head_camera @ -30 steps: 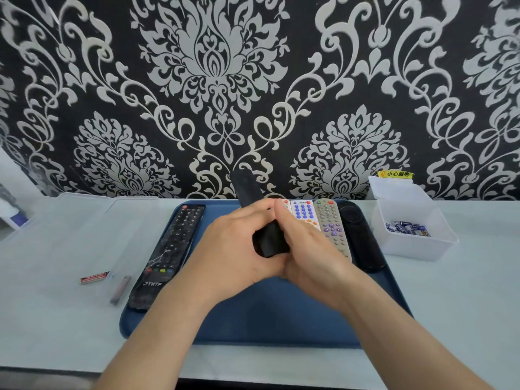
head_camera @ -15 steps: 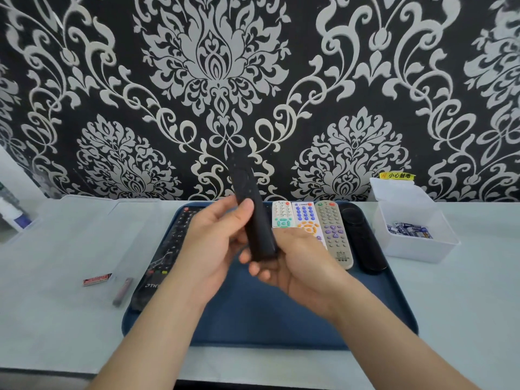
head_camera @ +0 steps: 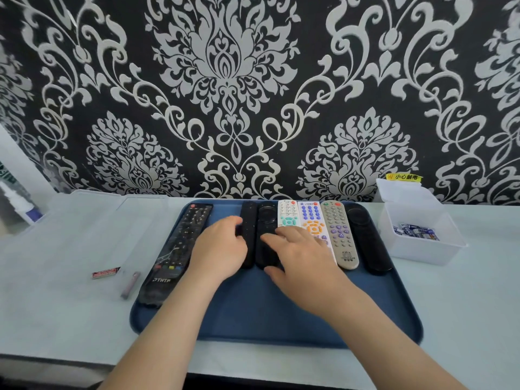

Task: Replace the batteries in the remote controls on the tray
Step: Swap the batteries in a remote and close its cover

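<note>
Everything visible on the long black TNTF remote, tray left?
TNTF remote: long, black, glossy plastic, face up. Red button at the far end, dark keys, coloured keys above the white logo. It lies slanted along the left edge of the blue tray, near end by the rim. Left hand is beside it; contact unclear.

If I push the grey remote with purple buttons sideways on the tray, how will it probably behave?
The grey remote looks like rigid plastic, so it should slide as one stiff piece. It lies flat, so rolling or tipping seems unlikely. A black remote lies close beside it and would probably be shoved along.
</note>
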`<state>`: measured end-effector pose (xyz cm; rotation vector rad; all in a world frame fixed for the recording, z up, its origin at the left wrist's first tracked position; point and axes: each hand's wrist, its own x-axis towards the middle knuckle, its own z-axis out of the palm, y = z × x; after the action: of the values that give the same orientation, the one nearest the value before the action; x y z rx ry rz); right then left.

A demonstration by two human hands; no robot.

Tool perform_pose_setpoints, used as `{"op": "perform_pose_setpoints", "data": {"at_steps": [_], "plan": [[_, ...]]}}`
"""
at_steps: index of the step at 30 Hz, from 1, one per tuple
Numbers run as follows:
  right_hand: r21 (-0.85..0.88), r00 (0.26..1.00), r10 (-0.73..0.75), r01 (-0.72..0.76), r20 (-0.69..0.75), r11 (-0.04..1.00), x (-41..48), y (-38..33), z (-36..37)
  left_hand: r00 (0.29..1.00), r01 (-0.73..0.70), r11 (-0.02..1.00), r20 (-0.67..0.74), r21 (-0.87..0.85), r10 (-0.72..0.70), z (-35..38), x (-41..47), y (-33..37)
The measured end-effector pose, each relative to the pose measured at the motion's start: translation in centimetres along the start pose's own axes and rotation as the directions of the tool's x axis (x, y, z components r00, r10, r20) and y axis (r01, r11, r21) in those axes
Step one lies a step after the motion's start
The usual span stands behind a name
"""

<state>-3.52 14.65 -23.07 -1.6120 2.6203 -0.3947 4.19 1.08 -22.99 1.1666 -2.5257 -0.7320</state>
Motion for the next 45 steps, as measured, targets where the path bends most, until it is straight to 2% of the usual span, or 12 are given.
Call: {"op": "perform_pose_setpoints", "data": {"at_steps": [10, 18, 20, 24, 26, 29, 32, 35, 39, 42, 44, 45], "plan": [[-0.102, 0.994, -0.082, 0.074, -0.077, 0.992, 0.5, 0.0, 1.1, 0.984, -0.170, 0.972, 0.072, 0.163, 0.160, 0.2, -0.2, -0.1], [-0.107, 0.985, -0.072, 0.056, -0.156, 0.993, 0.2, -0.4, 1.6, 0.927, -0.296, 0.935, -0.176, 0.194, 0.330, -1.3, -1.0, -0.9], [-0.090, 0.979, -0.099, 0.084, -0.178, 0.992, 0.3, -0.6, 1.5, 0.926, -0.231, 0.935, -0.233, 0.270, 0.296, -2.8, -1.5, -1.8], [0.004, 0.970, -0.139, 0.142, -0.199, 0.990, 0.3, -1.6, 1.7, 0.984, -0.065, 0.874, -0.116, 0.481, 0.137, -4.7, -2.4, -4.0], [0.069, 0.966, -0.180, 0.195, -0.184, 0.978, 0.1, -2.5, 2.1, 0.996, -0.046, 0.845, -0.038, 0.533, 0.078, -4.9, -2.9, -4.8], [0.152, 0.962, -0.219, 0.243, -0.161, 0.958, 0.1, -4.0, 2.6, 0.990, -0.098, 0.817, -0.030, 0.568, 0.139, -4.7, -3.6, -5.2], [0.178, 0.965, -0.215, 0.241, -0.151, 0.954, 0.1, -5.4, 2.6, 0.967, -0.188, 0.883, -0.075, 0.429, 0.243, -4.9, -4.1, -5.6], [0.303, 0.990, -0.129, 0.140, -0.056, 0.943, 0.4, -7.2, 2.2, 0.976, -0.167, 0.977, -0.116, 0.130, 0.182, -5.7, -4.3, -6.5], [0.332, 0.999, -0.028, 0.020, 0.019, 0.943, 1.7, -9.4, 2.5, 0.987, -0.141, 0.957, -0.039, 0.254, 0.155, -6.3, -4.3, -8.0], [0.367, 0.999, 0.038, -0.049, 0.037, 0.929, 2.8, -10.5, 2.8, 0.993, -0.120, 0.990, 0.007, 0.069, 0.119, -6.2, -4.5, -8.0], [0.519, 0.990, 0.119, -0.138, 0.070, 0.844, 3.5, -10.8, 2.6, 0.992, -0.106, 0.994, -0.074, -0.022, 0.104, -5.9, -4.6, -7.5], [0.680, 0.980, 0.156, -0.198, 0.123, 0.706, 3.8, -11.0, 2.4, 0.990, -0.102, 0.987, -0.110, -0.126, 0.088, -5.8, -4.7, -7.3]]}}
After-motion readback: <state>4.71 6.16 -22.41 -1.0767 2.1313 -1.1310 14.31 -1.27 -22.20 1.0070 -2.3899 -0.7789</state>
